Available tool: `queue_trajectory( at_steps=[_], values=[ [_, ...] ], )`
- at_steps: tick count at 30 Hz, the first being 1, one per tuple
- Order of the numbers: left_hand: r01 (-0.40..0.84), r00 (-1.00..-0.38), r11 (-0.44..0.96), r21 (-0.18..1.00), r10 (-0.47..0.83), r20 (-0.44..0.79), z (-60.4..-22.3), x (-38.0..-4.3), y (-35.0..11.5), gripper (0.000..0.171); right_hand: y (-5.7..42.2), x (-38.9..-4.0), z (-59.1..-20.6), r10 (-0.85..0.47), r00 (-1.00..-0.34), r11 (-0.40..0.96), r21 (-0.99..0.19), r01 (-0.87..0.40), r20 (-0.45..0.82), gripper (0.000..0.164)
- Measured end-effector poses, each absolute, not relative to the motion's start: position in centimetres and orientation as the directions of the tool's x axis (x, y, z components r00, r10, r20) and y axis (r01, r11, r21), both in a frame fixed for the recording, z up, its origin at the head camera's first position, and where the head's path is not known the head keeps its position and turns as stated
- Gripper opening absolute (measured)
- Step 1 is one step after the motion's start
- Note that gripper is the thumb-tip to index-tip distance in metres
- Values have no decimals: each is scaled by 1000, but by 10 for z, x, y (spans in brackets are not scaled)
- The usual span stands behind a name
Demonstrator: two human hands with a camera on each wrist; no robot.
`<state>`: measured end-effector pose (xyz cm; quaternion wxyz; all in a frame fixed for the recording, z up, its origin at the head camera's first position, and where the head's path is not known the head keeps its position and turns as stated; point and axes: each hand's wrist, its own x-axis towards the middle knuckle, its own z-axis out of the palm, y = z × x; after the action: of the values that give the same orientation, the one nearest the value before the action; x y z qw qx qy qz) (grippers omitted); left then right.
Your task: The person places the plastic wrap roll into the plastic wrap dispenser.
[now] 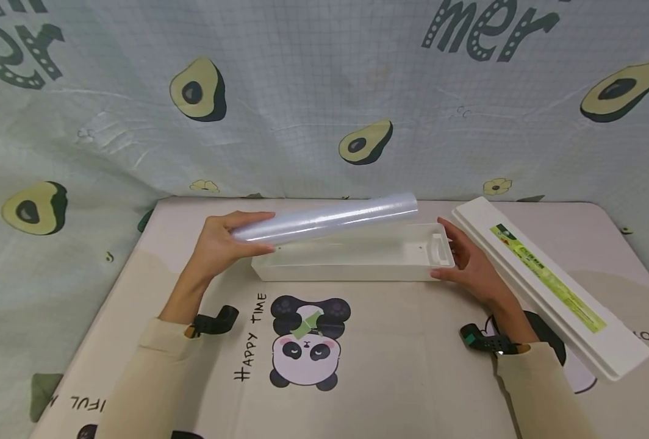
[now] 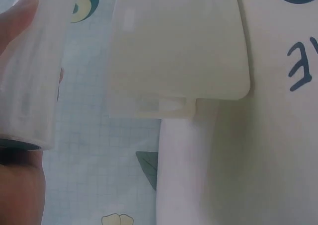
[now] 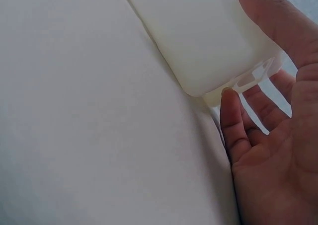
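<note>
Item 1: roll of clear film [image 1: 330, 217], one. We find its left end pinched between thumb and fingers of the left hand [image 1: 217, 241], the nearer of the two hands. Its long axis runs from that hand toward the right hand [image 1: 469, 265], angled slightly away; the free end stops short of the right hand.

Item 2: white box [image 1: 346, 272], lidless, long axis straight across between the hands. The right hand grips its right end, thumb on the near wall. The roll lies askew to this axis, over the box's far side; in the left wrist view we see its held end apart from the box. We cannot tell whether the roll touches the far rim.

Item 3: white lid [image 1: 549, 292], green label, slanting just outside the right hand and forearm, well apart from the roll.

Obstructions: the box's raised walls, and right-hand fingers about its end.

Setting: bench [image 1: 385, 353], panda print [image 1: 305, 360] nearer us than both hands; avocado-patterned curtain [image 1: 280, 91] beyond them.
</note>
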<state>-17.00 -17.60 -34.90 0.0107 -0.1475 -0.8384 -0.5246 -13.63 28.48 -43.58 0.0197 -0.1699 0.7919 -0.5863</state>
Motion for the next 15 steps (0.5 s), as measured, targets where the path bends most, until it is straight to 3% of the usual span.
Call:
queue_trajectory(
  at_steps=[15],
  values=[
    [284,-939,420,862,302,163,-358,-178,-161,56,285,-137,-433,-299,-939,224,-944,-240,168,96]
  ],
)
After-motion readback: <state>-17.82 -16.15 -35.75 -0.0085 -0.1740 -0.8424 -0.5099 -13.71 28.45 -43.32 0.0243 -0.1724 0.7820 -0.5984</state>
